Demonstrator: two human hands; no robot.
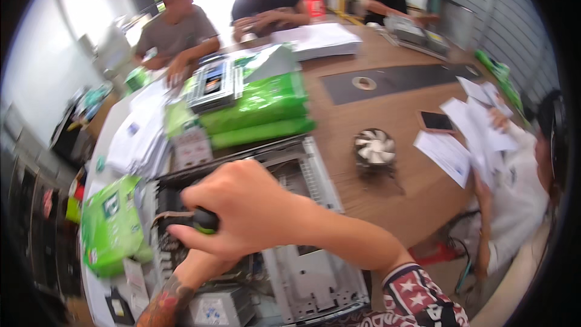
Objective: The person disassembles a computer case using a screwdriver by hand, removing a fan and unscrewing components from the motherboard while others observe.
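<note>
A black-and-green handle (207,220), seemingly a screwdriver's, is gripped in the right hand (242,206), thumb and fingers closed around it, over the left part of an opened computer case (324,175) on the bench (342,122). The left hand (207,263) is mostly covered by the right one; whether anything is held by it cannot be told. The tool's tip is not made out either.

A slip seems the likeliest trouble: if the tool is pushed at a slant, nearby parts or the pale cable (172,214) beside the handle could be scratched or snagged. With the arms crossed, the left hand could be jabbed. The metal box (219,310) at the case's near edge could be knocked by the left forearm (169,304).
</note>
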